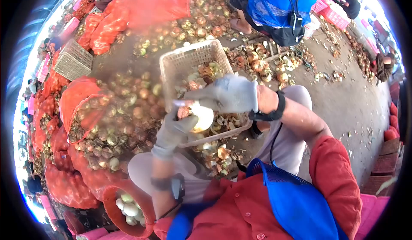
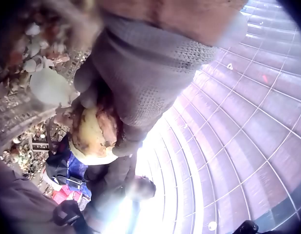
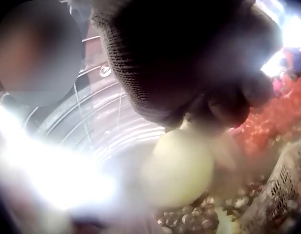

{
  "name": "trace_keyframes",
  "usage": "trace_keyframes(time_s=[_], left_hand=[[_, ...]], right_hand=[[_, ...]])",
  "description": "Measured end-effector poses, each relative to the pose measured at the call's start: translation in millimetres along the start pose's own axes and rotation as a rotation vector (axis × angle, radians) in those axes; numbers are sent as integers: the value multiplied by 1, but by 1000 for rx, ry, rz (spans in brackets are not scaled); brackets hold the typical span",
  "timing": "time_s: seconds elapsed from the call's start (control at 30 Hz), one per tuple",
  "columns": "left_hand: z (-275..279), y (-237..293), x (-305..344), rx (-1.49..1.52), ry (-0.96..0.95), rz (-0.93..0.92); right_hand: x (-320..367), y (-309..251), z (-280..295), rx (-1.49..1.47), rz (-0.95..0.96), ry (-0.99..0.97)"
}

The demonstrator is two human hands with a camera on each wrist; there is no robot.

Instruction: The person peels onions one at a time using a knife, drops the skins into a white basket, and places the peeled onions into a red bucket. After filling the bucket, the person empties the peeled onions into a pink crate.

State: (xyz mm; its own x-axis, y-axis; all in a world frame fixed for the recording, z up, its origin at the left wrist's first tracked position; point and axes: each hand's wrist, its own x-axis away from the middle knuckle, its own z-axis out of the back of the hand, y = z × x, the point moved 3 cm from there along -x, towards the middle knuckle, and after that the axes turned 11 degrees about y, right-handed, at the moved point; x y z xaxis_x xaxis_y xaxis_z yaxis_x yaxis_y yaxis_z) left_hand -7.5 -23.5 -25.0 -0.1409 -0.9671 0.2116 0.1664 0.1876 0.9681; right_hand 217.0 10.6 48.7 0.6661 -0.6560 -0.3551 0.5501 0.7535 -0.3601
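In the head view my gloved left hand (image 1: 171, 132) grips a pale onion (image 1: 203, 118), thumb against its near side. From the left wrist, the gloved hand (image 2: 133, 78) holds an onion (image 2: 92, 139) with torn brown skin on it. My gloved right hand (image 1: 231, 95) reaches across just above the onion from the right. In the right wrist view, that hand (image 3: 194, 68) is dark, with curled fingers close over a smooth pale onion (image 3: 182, 168); whatever lies inside the fingers is hidden.
A plastic basket (image 1: 171, 64) with peelings stands beneath the hands. Loose onions (image 1: 137, 111) lie on its left, near red mesh sacks (image 1: 68, 184). A red bucket (image 1: 148, 205) at lower left holds pale onions. Another person (image 1: 274, 8) sits beyond the basket.
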Motion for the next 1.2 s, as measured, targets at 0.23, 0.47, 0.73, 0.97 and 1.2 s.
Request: trace_keyframes(time_s=[0.23,0.47,0.73,0.97,1.2], left_hand=[[8,13,11,235,31,-100],[-2,23,4,452,13,-393],[-5,27,-3,414,168,-456],[-13,14,3,852,-51,-279],[2,-1,-3,917,98,-221]], right_hand=[[0,37,-6,-261,-123,236],[3,25,-11,-600,-555,175],[-14,-2,-28,-1187,-634,285],[-23,5,-24,-876,-297,365],[11,64,-80,-817,-395,193]])
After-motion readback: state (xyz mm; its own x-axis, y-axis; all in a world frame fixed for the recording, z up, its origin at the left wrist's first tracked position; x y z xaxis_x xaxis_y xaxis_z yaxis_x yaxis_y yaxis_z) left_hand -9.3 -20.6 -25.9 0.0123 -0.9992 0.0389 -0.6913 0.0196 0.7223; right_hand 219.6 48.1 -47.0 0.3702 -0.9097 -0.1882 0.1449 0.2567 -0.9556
